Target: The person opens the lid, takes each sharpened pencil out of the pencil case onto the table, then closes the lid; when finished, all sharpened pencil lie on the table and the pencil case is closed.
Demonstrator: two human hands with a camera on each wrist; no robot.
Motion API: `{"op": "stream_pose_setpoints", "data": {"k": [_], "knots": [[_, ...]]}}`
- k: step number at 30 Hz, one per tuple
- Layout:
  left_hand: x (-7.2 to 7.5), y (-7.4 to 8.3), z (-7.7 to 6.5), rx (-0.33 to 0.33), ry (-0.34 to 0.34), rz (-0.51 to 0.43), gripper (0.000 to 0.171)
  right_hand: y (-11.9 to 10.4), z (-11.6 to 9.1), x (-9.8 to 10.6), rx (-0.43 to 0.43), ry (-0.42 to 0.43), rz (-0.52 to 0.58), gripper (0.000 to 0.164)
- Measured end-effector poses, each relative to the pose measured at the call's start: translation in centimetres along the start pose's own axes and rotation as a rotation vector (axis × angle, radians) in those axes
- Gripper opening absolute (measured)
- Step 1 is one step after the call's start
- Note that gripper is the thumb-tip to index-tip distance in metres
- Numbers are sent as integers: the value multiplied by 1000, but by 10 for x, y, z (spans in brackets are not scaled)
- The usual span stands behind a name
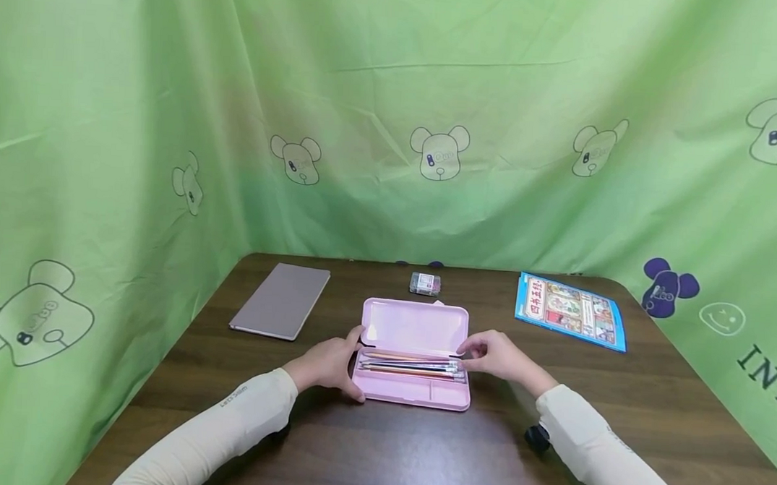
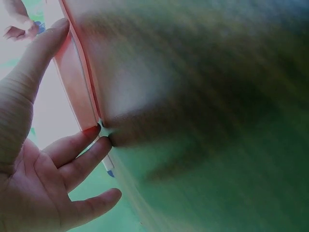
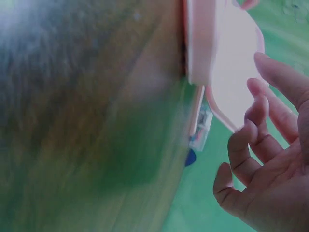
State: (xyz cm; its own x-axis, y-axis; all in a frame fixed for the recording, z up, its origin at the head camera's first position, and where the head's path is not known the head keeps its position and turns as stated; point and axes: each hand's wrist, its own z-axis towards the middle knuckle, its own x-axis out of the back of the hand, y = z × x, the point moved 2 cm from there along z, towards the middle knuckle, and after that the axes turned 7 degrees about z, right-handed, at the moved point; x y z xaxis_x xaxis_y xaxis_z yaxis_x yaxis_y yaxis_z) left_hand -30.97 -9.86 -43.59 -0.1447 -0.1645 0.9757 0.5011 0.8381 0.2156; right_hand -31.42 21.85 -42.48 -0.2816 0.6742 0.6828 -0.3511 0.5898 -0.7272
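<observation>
A pink pencil case (image 1: 395,390) lies on the table with its lid (image 1: 415,326) swung up at the back. Several pencils (image 1: 409,368) fill its rear compartment. My left hand (image 1: 327,363) holds the case's left end, thumb at the near corner and fingertips toward the hinge side. The left wrist view shows that thumb and two fingertips against the pink side wall (image 2: 77,79). At the right end, my right hand (image 1: 502,357) is beside the hinge, its fingers loosely bent. In the right wrist view these fingers (image 3: 263,113) overlap the raised lid and hold nothing.
A grey notebook (image 1: 282,301) lies at the left. Behind the case sits a small clear box (image 1: 425,284) with a label. A blue-edged picture book (image 1: 571,310) is at the back right. Green printed cloth (image 1: 364,198) hangs around the table (image 1: 418,453).
</observation>
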Motion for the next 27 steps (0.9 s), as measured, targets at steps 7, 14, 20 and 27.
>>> {"op": "stream_pose_setpoints", "data": {"k": [7, 14, 20, 27], "knots": [[1, 0, 0, 4, -11, 2, 123, -2, 6, -16, -8, -102, -84, 15], [0, 2, 1, -4, -14, 12, 122, 1, 9, -21, -11, -146, -108, 13], [0, 3, 1, 6, -27, 22, 122, 4, 10, -22, -2, -160, -123, 8], [2, 0, 1, 23, -33, 30, 124, 1, 12, -20, 84, -179, -106, 6]]}}
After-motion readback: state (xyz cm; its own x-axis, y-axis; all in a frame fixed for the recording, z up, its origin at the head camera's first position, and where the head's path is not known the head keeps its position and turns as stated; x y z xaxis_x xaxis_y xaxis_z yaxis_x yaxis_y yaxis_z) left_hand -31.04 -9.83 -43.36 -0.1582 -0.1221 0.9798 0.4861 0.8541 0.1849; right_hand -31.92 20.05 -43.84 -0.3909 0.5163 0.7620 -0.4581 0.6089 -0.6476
